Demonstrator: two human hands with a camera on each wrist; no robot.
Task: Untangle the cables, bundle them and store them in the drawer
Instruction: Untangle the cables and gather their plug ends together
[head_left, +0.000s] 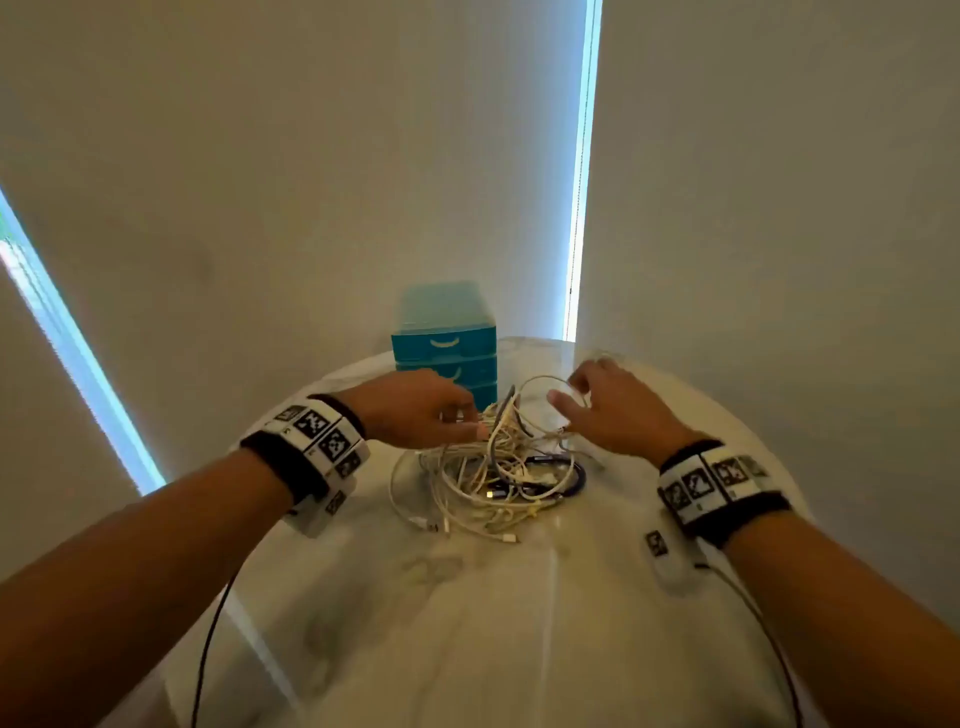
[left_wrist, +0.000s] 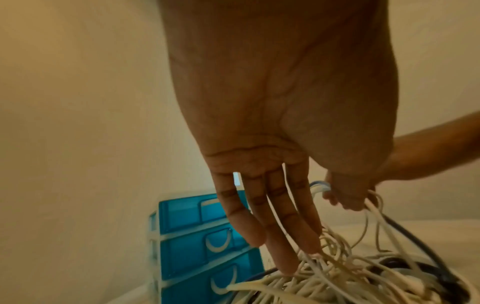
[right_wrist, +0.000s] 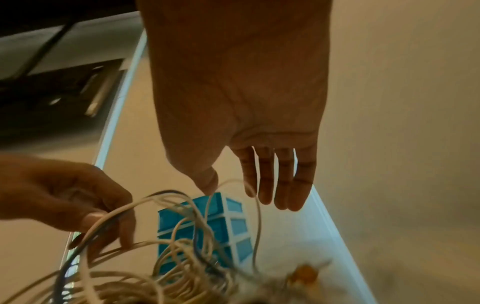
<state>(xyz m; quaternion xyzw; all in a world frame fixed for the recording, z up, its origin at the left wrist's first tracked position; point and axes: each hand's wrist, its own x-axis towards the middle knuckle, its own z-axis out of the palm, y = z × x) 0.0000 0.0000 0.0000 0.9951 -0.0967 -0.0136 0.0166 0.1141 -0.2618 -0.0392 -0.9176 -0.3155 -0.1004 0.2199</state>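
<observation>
While cables lie tangled, both hands pull — apart.

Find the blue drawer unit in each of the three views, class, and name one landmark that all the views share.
Head: blue drawer unit stands at the centre, on the table's far side, behind the hands.
Left wrist: lower left, behind the fingers.
Right wrist: lower centre, behind cable loops.
Shared landmark: the cable tangle, in front of it.

round marble table — pale walls
</observation>
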